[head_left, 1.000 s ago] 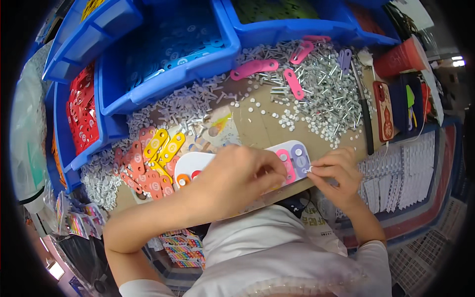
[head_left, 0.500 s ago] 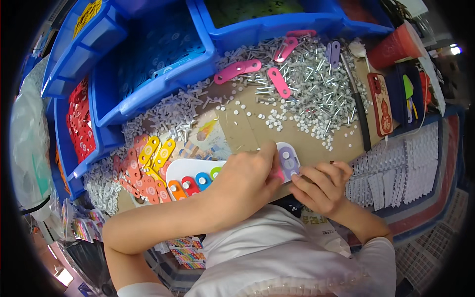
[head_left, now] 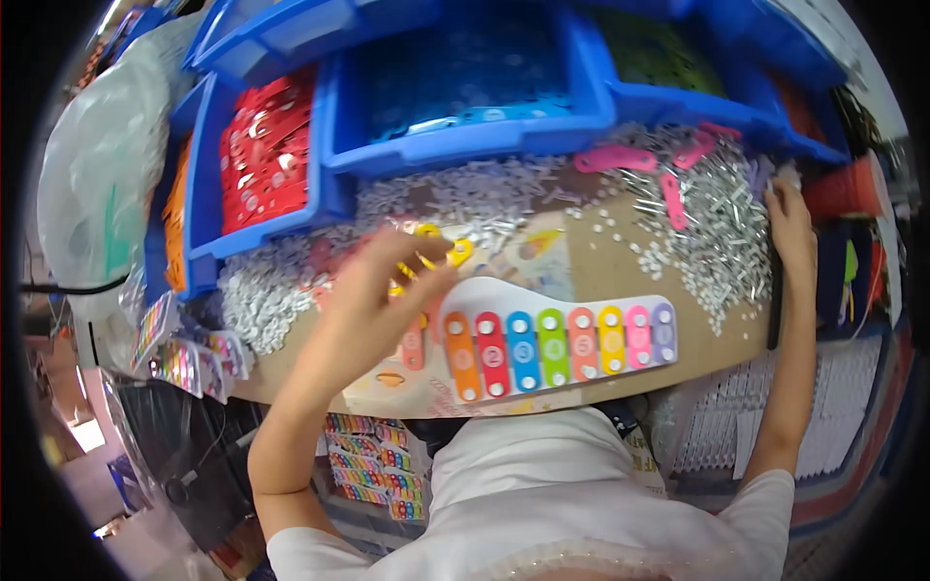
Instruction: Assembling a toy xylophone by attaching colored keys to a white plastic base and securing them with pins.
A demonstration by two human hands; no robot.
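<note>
Toy xylophone [head_left: 552,346], eight coloured bars on a white base; lying on the worktop [head_left: 702,347] between the two grips, just right of the left one, neither touching it.
Left grip [head_left: 373,305]: blurred, fingers parted, nothing seen held; over loose yellow bars [head_left: 461,254] and salmon bars [head_left: 415,351], partly hiding both. Right grip [head_left: 794,232]: at the right edge of a heap of metal pins [head_left: 722,242]; cannot tell whether its fingers hold anything; xylophone well to its left and nearer the body. Right of the right grip: red cup [head_left: 843,191]. Left of it, across the heap: pink bars [head_left: 673,200]. Left of the left grip: small white pieces [head_left: 262,305]. Beyond the left grip: blue bin [head_left: 254,237] of red bars [head_left: 266,155]; larger blue bin [head_left: 465,145], farther right.
</note>
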